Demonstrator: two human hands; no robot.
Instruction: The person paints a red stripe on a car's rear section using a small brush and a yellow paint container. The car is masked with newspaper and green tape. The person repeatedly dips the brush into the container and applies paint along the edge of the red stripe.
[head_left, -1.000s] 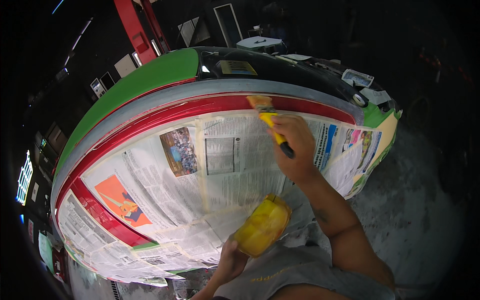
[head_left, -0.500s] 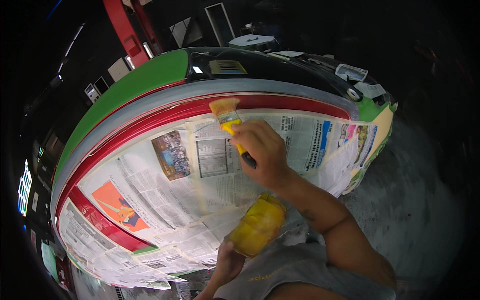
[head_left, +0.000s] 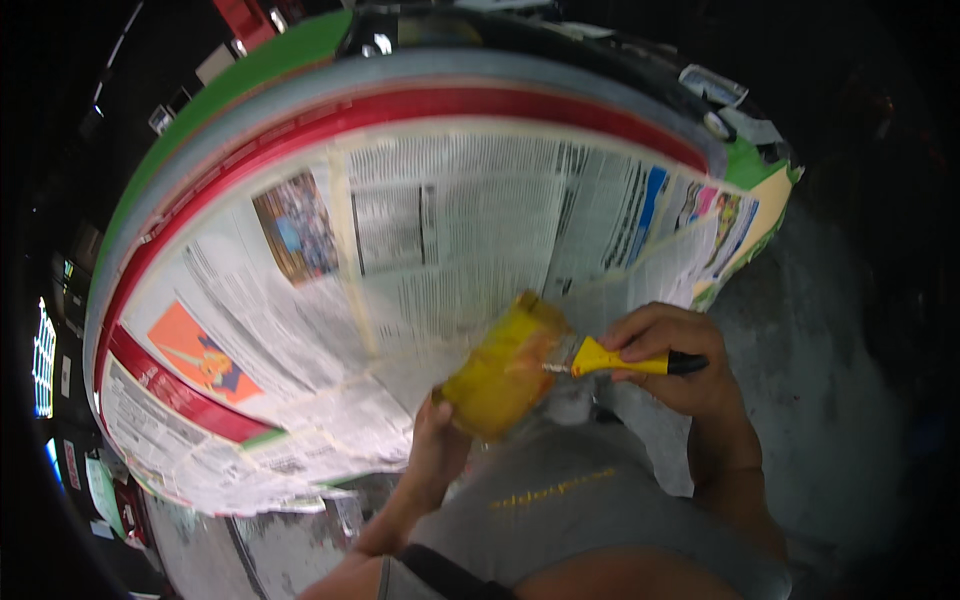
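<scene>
In my left hand [head_left: 438, 445] is a yellow container [head_left: 490, 385], held by its lower end in front of my body. My right hand [head_left: 672, 352] grips a paintbrush [head_left: 625, 362] by its yellow and black handle. The brush's metal band and bristles are at the container's right side; its opening is blurred, so how deep the bristles go is unclear. Beyond both hands stands a curved vehicle panel masked with newspaper [head_left: 480, 230]. A glossy red band [head_left: 430, 104] runs bare along the top of the paper.
Above the red band lies a grey strip [head_left: 420, 72], then green masking [head_left: 240, 80] at the upper left. More green and cream covering [head_left: 765, 200] hangs at the panel's right end. A red post [head_left: 243, 18] rises behind. Grey floor [head_left: 810, 400] spreads to the right.
My right hand has drawn the brush away from the red band, down and right to the yellow container. The container has risen slightly in view, and the head view has tilted downward.
</scene>
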